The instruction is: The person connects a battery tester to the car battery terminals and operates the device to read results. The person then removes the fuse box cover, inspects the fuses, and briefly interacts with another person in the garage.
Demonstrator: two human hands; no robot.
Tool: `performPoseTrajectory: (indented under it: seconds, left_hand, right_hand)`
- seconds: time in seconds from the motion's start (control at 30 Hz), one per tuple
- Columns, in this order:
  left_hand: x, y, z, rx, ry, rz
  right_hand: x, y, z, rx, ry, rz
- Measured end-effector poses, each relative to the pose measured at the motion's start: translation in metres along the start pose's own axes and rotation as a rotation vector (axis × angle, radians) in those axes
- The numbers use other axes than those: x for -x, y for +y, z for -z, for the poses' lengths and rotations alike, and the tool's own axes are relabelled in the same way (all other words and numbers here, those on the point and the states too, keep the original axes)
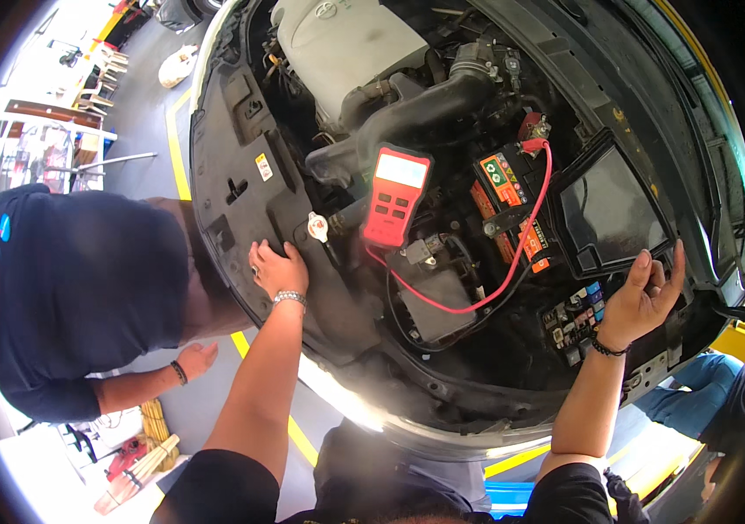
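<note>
My left hand (280, 270) lies with fingers spread on the black plastic panel (241, 210) along the front of a car's engine bay. A beaded dark bracelet circles the wrist of my right hand (643, 301). Its fingers grip the lower corner of a black rectangular fuse box cover (613, 210), which is tilted up beside the battery. Just below the cover sits the uncovered fuse box (575, 319), showing coloured fuses. Between my hands, a red handheld battery tester (397, 196) with a lit screen rests on engine parts. Its red lead (521, 253) reaches a clamp (534, 145) at the car battery (512, 210).
Left of the car stands a person (93, 301) in a dark shirt. Another person's blue-clad leg (696, 389) shows at lower right. A black air duct (425, 109) and a grey engine cover (346, 48) fill the far bay. Yellow lines (179, 153) mark the floor.
</note>
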State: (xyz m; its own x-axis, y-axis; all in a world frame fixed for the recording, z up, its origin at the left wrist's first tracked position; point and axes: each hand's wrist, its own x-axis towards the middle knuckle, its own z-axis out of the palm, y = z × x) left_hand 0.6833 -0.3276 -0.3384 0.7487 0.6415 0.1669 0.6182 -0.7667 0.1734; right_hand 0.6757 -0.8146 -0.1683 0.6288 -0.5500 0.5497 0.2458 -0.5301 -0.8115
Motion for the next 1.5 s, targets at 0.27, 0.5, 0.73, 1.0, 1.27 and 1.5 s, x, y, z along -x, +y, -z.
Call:
performPoseTrajectory:
  seconds: [0.27, 0.5, 0.73, 1.0, 1.27, 1.5]
  left_hand:
    - [-0.007, 0.002, -0.005, 0.008, 0.012, -0.006]
    - [-0.007, 0.003, -0.006, -0.003, 0.034, -0.016]
    - [-0.007, 0.003, -0.007, 0.006, 0.027, -0.006]
    - [-0.006, 0.005, -0.003, 0.036, 0.019, -0.001]
    - [-0.006, 0.004, -0.003, 0.025, 0.021, -0.011]
    - [-0.006, 0.004, -0.003, 0.022, 0.019, -0.007]
  right_hand:
    - [-0.002, 0.001, -0.001, 0.042, -0.011, -0.003]
    - [-0.004, 0.002, -0.003, 0.093, -0.003, 0.005]
    - [-0.009, 0.006, 0.002, 0.119, 0.098, 0.024]
    - [-0.003, 0.015, 0.012, 0.18, 0.156, 0.059]
    - [0.0, 0.023, 0.017, 0.042, 0.14, 0.016]
    - [-0.004, 0.018, 0.015, 0.117, 0.184, 0.023]
